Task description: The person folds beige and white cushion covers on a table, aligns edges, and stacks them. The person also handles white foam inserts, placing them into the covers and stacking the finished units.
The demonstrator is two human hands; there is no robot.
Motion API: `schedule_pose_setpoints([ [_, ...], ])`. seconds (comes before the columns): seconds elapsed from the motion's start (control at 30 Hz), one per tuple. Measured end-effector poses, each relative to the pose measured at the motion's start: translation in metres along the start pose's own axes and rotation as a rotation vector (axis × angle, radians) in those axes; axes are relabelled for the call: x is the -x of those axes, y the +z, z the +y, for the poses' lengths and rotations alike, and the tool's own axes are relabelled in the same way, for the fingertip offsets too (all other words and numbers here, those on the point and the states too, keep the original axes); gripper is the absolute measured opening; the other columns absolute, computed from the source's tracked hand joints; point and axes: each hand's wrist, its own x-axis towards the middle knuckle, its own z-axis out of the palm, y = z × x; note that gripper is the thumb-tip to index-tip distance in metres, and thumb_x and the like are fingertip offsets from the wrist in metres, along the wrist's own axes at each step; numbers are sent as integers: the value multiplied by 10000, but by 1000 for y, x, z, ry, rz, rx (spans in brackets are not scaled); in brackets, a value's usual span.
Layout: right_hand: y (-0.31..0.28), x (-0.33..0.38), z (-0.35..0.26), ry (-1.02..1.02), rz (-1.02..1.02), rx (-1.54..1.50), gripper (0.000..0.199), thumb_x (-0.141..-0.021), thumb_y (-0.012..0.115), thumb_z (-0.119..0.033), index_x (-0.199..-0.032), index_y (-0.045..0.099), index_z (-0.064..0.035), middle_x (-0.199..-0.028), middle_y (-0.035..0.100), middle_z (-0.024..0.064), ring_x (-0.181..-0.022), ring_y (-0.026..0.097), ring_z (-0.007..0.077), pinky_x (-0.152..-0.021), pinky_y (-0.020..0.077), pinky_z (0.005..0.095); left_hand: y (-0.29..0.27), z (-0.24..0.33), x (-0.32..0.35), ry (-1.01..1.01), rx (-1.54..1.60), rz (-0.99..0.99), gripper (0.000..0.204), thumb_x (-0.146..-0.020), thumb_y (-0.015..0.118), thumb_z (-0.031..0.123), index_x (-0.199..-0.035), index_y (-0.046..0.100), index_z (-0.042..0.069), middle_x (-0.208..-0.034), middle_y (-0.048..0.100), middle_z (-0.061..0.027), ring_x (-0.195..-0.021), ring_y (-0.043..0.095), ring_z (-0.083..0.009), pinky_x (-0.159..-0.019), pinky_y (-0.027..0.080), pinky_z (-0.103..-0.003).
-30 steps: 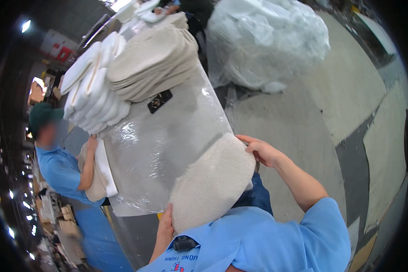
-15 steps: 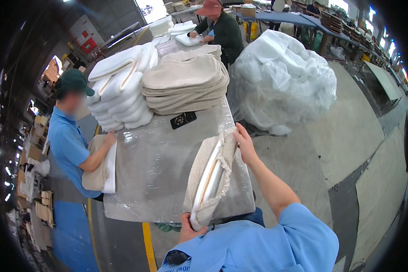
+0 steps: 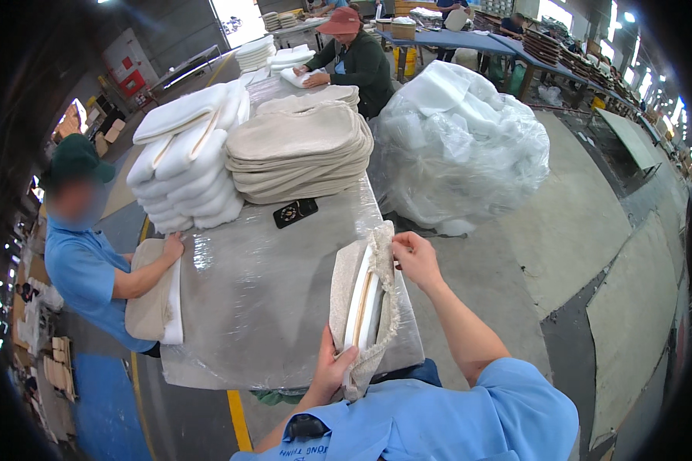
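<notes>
A beige fabric cushion cover [image 3: 343, 284] stands on edge at the table's near right corner, its long side gaping. White padding [image 3: 361, 307] with a thin tan layer along its middle shows inside the opening. My left hand [image 3: 333, 365] grips the near end of the cover, thumb against the fabric. At the far end, my right hand [image 3: 415, 259] has its fingers pinched together on the frayed edge of the opening. The inner part of the padding is hidden by the fabric.
Plastic film covers the table [image 3: 261, 307]. On it are stacked beige covers [image 3: 300, 161], piled white padding [image 3: 188, 154] and a black phone [image 3: 295, 213]. A large plastic-wrapped bundle [image 3: 461, 146] stands right. One co-worker [image 3: 84, 253] handles a cover at left; another [image 3: 354, 58] works at the far end.
My right hand has gone from spread fingers along the cover's far end to a pinch on its edge. My left hand has shifted up the cover's near end. The view has shifted slightly.
</notes>
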Motion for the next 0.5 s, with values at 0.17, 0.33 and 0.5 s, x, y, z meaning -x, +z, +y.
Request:
schedule_pose_setpoints([
  [0.17,29,40,-20,-407,96,588,303,-899,752,-210,-1118,741,-1,-980,753,186,-952,752,416,-931,593,496,4,-15,-26,-46,-91,20,610,-1105,556,113,-1672,365,-12,-1566,556,-140,-1419,530,-207,-1208,395,-352],
  [0.33,-3,17,-3,-165,83,391,177,-923,678,-160,-986,695,4,-860,724,111,-857,733,323,-781,584,461,10,-28,-28,-130,60,111,528,-1140,520,160,-1622,450,-44,-1537,595,-151,-1385,564,-203,-1186,423,-342],
  [0.5,-18,8,19,355,76,-582,120,-985,600,-168,-973,677,-76,-839,641,5,-712,588,129,-622,506,361,8,-17,-34,-114,41,131,500,-1120,550,137,-1577,505,-60,-1507,626,-148,-1345,602,-208,-1158,457,-352],
])
